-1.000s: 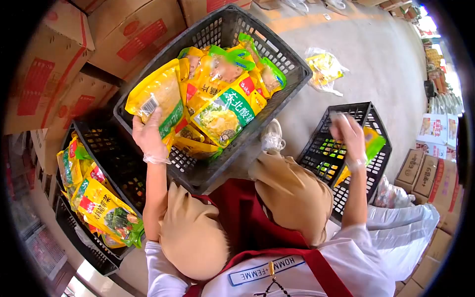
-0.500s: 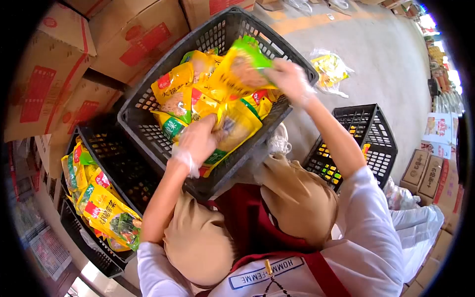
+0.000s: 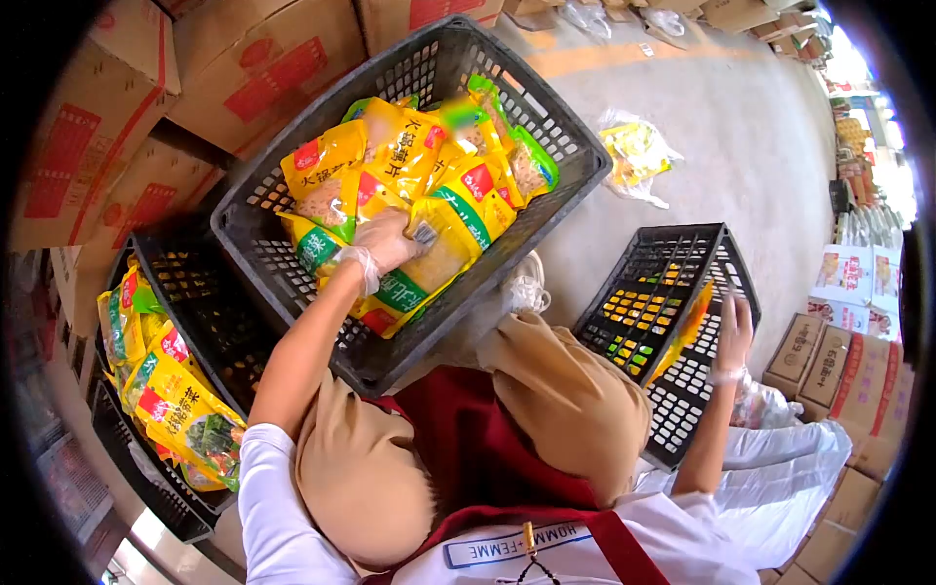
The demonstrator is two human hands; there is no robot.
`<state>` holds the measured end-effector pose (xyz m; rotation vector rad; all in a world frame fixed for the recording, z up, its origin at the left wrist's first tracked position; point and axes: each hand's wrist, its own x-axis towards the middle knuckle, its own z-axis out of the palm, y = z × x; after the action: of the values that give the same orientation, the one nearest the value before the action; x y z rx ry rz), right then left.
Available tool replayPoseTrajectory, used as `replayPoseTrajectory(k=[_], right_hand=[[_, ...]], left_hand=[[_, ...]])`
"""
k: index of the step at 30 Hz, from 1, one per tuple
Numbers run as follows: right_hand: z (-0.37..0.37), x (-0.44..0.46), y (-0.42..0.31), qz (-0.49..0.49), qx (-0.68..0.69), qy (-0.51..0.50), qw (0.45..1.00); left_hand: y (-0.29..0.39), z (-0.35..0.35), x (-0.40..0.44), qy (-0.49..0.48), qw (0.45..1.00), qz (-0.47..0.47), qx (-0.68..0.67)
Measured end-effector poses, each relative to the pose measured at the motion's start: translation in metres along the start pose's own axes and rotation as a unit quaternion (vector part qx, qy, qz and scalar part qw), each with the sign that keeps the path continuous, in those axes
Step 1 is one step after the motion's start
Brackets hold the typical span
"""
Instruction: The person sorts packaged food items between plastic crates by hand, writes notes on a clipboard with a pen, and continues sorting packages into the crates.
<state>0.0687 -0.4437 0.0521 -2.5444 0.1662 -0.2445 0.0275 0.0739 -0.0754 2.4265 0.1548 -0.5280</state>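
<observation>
My left hand (image 3: pixel 383 241), in a clear glove, is closed on the edge of a yellow and green food packet (image 3: pixel 450 249) lying in the large black crate (image 3: pixel 561 210). Several other yellow packets (image 3: pixel 408 151) lie around it, some with green ends. My right hand (image 3: pixel 734 336), also gloved, is over the right side of a smaller black crate (image 3: pixel 673 419), its fingers stretched out. Just left of those fingers a yellow packet (image 3: pixel 685 331) stands tilted on edge, blurred, with a gap between it and the hand. More yellow shows through the crate's holes.
At left stands another black crate (image 3: pixel 195 302) beside several yellow packets (image 3: pixel 185 409). Cardboard boxes (image 3: pixel 263 73) are stacked at upper left, with more boxes (image 3: pixel 829 361) at right. A clear bag with yellow contents (image 3: pixel 636 156) lies on the floor. White plastic sheeting (image 3: pixel 780 478) lies at lower right.
My right hand has moved from above the large crate, where it held a yellow and green packet, down right to the smaller crate. My left hand stays at the packets.
</observation>
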Motion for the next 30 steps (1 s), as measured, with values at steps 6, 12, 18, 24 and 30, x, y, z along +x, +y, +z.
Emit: replayPoseTrajectory(k=[6,12,18,24,30], right_hand=[[0.212,0.052,-0.224,-0.26,0.067,-0.285,0.92],[0.38,0.041,-0.322,-0.285,-0.172,-0.38,0.863],[0.293,0.012,-0.304,-0.242,-0.004,-0.326,0.914],[0.06,0.001,-0.211,0.005,0.299,-0.122,0.946],[-0.01,0.033,-0.027,-0.145,-0.175,-0.027,0.973]], left_hand=[[-0.003,0.025,-0.018,0.046,0.994,0.067,-0.076],[0.008,0.058,-0.047,0.012,0.981,0.145,-0.132],[0.003,0.05,-0.043,0.108,0.963,0.029,-0.245],[0.014,0.038,-0.046,0.007,0.983,-0.008,-0.186],[0.021,0.036,-0.049,-0.027,0.988,-0.042,-0.144]])
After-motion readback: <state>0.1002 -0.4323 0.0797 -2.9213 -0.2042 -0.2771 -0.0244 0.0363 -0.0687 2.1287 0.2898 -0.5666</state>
